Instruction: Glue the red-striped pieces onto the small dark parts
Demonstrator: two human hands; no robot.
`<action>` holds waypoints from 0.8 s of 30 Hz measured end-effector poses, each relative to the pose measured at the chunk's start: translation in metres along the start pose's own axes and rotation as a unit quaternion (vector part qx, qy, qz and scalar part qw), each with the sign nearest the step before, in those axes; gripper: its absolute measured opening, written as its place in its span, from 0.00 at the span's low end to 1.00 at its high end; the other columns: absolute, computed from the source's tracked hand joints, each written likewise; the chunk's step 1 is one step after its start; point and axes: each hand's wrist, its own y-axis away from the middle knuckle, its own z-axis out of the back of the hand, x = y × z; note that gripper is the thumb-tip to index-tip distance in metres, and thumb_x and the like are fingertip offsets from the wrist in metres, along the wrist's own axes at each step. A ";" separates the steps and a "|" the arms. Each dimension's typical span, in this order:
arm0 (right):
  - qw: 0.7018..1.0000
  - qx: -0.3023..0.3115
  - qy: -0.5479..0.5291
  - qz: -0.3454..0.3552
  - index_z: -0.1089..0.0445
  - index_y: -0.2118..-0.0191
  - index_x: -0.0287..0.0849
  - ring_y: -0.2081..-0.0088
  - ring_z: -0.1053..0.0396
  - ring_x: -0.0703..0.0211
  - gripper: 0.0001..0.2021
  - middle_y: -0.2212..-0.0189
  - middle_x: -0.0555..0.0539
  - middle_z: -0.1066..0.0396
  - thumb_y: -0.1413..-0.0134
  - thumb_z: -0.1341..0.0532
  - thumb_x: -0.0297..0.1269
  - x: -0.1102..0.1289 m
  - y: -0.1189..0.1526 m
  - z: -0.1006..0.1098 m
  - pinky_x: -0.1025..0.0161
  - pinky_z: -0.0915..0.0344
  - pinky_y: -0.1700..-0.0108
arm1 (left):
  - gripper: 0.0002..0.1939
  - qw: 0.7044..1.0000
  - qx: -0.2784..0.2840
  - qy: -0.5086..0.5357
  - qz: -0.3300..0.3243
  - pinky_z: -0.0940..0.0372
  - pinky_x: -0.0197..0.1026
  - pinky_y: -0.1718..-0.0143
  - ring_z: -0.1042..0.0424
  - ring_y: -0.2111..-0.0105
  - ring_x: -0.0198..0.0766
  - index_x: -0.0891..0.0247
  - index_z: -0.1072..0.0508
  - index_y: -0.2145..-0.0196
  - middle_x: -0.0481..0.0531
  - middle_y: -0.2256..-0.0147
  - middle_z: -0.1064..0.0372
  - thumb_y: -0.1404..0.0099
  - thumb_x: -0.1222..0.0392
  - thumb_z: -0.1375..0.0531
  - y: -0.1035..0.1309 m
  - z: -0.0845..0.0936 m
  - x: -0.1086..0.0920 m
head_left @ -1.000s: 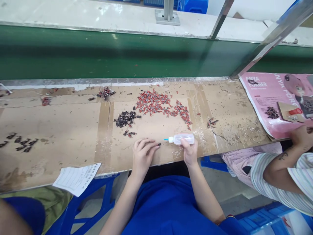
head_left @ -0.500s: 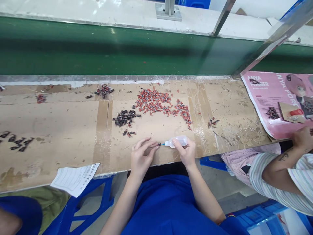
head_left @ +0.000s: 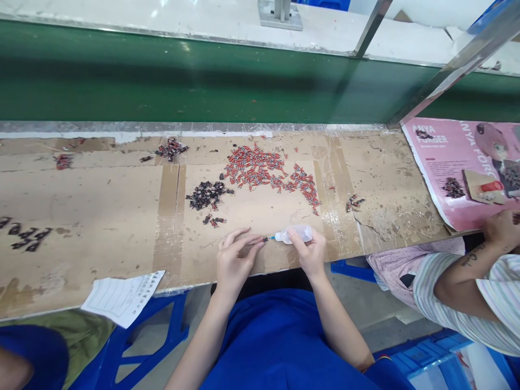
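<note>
My left hand (head_left: 238,254) pinches a small black part (head_left: 265,239) between thumb and fingertips, just above the cardboard near the table's front edge. A clear squeeze bottle (head_left: 299,234) with a blue needle tip lies sideways in my right hand (head_left: 312,254), its fingers closed round it. The blue tip (head_left: 272,238) points left and meets or nearly meets the black part; I cannot tell which. Beyond my hands spreads a pile of small red and black parts (head_left: 255,167). Left of that sits a heap of black parts (head_left: 206,195), with a few loose parts (head_left: 214,220) in front.
Cardboard (head_left: 122,216) covers the table. Smaller part clusters (head_left: 173,149) lie at the back left, more black parts (head_left: 28,237) at far left. A paper sheet (head_left: 124,298) overhangs the front edge. At right are a pink poster (head_left: 439,179) and a co-worker's arm (head_left: 467,271).
My hands, the bottle and the black part keep nearly the same position. The view has shifted very slightly.
</note>
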 end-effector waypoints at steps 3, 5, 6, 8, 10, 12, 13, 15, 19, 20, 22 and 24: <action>1.000 0.002 -0.005 -0.001 0.28 0.79 0.42 0.77 0.34 0.59 0.10 0.81 0.50 0.29 0.56 0.34 0.43 0.000 0.000 0.001 0.63 0.36 0.74 | 0.03 1.000 -0.001 -0.009 -0.006 0.36 0.53 0.49 0.23 0.56 0.47 0.55 0.20 0.67 0.49 0.69 0.20 0.40 0.58 0.33 0.001 -0.001 0.001; 1.000 0.015 -0.005 0.000 0.28 0.78 0.42 0.77 0.33 0.59 0.10 0.81 0.50 0.28 0.57 0.34 0.43 -0.001 -0.001 0.001 0.63 0.36 0.74 | 0.03 1.000 -0.003 -0.009 -0.007 0.35 0.52 0.49 0.23 0.56 0.47 0.55 0.20 0.66 0.49 0.69 0.20 0.40 0.58 0.33 0.001 -0.001 0.002; 1.000 0.021 -0.004 0.000 0.28 0.78 0.42 0.77 0.33 0.59 0.10 0.81 0.50 0.28 0.57 0.33 0.43 -0.002 -0.001 0.002 0.63 0.36 0.74 | 0.03 1.000 -0.004 -0.008 -0.006 0.35 0.52 0.49 0.24 0.55 0.47 0.55 0.20 0.66 0.49 0.69 0.20 0.40 0.58 0.33 0.001 -0.001 0.002; 1.000 0.027 0.001 0.002 0.28 0.78 0.42 0.77 0.33 0.59 0.11 0.81 0.50 0.28 0.57 0.33 0.44 -0.004 -0.001 0.002 0.64 0.36 0.74 | 0.03 1.000 -0.004 -0.009 -0.004 0.35 0.52 0.49 0.24 0.55 0.47 0.55 0.20 0.66 0.49 0.69 0.20 0.40 0.57 0.33 0.001 -0.001 0.002; 1.000 0.031 0.007 0.004 0.29 0.78 0.42 0.77 0.33 0.60 0.11 0.81 0.50 0.28 0.57 0.33 0.44 -0.005 -0.001 0.001 0.64 0.36 0.74 | 0.03 1.000 -0.004 -0.012 -0.003 0.36 0.52 0.49 0.24 0.55 0.47 0.55 0.20 0.67 0.49 0.69 0.20 0.40 0.57 0.33 0.001 -0.001 0.001; 0.999 0.031 0.010 0.008 0.29 0.78 0.42 0.77 0.34 0.60 0.11 0.81 0.50 0.29 0.56 0.34 0.44 -0.006 0.000 0.001 0.64 0.36 0.74 | 0.03 1.000 -0.004 -0.013 -0.006 0.36 0.52 0.49 0.24 0.55 0.47 0.55 0.20 0.66 0.49 0.69 0.20 0.39 0.57 0.34 0.001 -0.001 0.001; 0.999 0.028 0.012 0.010 0.29 0.78 0.42 0.78 0.34 0.60 0.11 0.81 0.51 0.29 0.56 0.34 0.44 -0.005 0.000 0.001 0.64 0.36 0.74 | 0.03 1.000 -0.005 -0.014 -0.007 0.36 0.52 0.49 0.24 0.55 0.47 0.55 0.20 0.66 0.49 0.69 0.20 0.39 0.57 0.34 0.001 -0.001 0.001; 1.000 0.021 0.012 0.014 0.29 0.78 0.42 0.78 0.35 0.61 0.11 0.81 0.51 0.30 0.55 0.34 0.43 -0.004 0.000 0.000 0.65 0.36 0.75 | 0.02 1.000 -0.009 -0.018 -0.011 0.36 0.52 0.50 0.24 0.56 0.47 0.55 0.20 0.67 0.49 0.69 0.20 0.39 0.57 0.34 0.001 -0.001 0.000; 1.000 0.001 0.007 0.024 0.31 0.80 0.42 0.79 0.35 0.61 0.11 0.82 0.52 0.31 0.54 0.34 0.42 -0.005 0.000 0.001 0.65 0.36 0.75 | 0.02 0.999 -0.008 -0.028 -0.017 0.36 0.52 0.50 0.24 0.56 0.47 0.55 0.20 0.67 0.49 0.69 0.20 0.39 0.57 0.34 0.002 -0.001 0.000; 1.000 -0.007 -0.001 0.025 0.30 0.79 0.42 0.78 0.34 0.61 0.11 0.82 0.51 0.30 0.54 0.34 0.42 -0.006 -0.001 0.001 0.64 0.36 0.75 | 0.03 0.999 -0.008 -0.030 -0.018 0.36 0.52 0.51 0.24 0.56 0.47 0.55 0.20 0.67 0.49 0.69 0.20 0.39 0.57 0.34 0.002 -0.001 0.000; 0.999 -0.034 -0.031 0.026 0.28 0.76 0.42 0.76 0.30 0.58 0.10 0.79 0.49 0.27 0.54 0.34 0.43 -0.009 -0.001 0.003 0.62 0.33 0.73 | 0.03 0.999 -0.005 -0.032 -0.024 0.36 0.52 0.51 0.24 0.57 0.47 0.55 0.20 0.66 0.50 0.69 0.20 0.39 0.57 0.34 0.002 -0.001 0.002; 0.996 -0.060 -0.063 0.030 0.26 0.69 0.42 0.72 0.26 0.54 0.11 0.73 0.47 0.23 0.54 0.33 0.44 -0.012 -0.001 0.005 0.59 0.30 0.69 | 0.04 0.999 -0.002 -0.034 -0.036 0.35 0.52 0.52 0.25 0.57 0.47 0.55 0.20 0.64 0.50 0.68 0.20 0.38 0.56 0.35 0.001 -0.001 0.005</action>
